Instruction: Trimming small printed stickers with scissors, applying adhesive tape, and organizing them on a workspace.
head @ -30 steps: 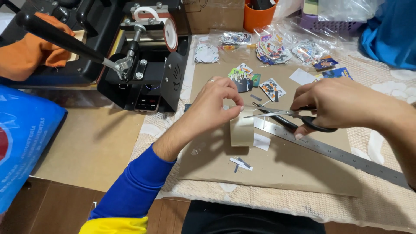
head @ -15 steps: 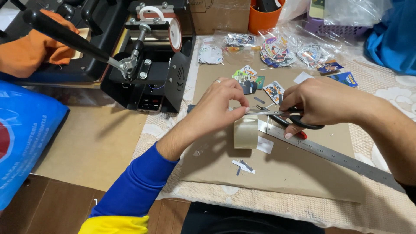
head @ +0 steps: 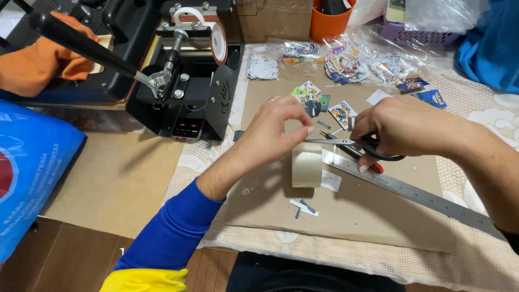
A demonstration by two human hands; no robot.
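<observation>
My left hand [head: 275,130] pinches tape, prob. a strip, above the packing tape roll [head: 306,165] at centre of the cardboard sheet [head: 378,216]. Right hand [head: 403,128], 3 o'clock, grips scissors [head: 346,143] w/ blades at the tape.

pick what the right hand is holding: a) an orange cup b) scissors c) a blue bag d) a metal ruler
b, the right hand has its fingers through the dark handles of the scissors, blades pointing toward the left hand above the tape roll; the metal ruler lies flat on the cardboard.
</observation>
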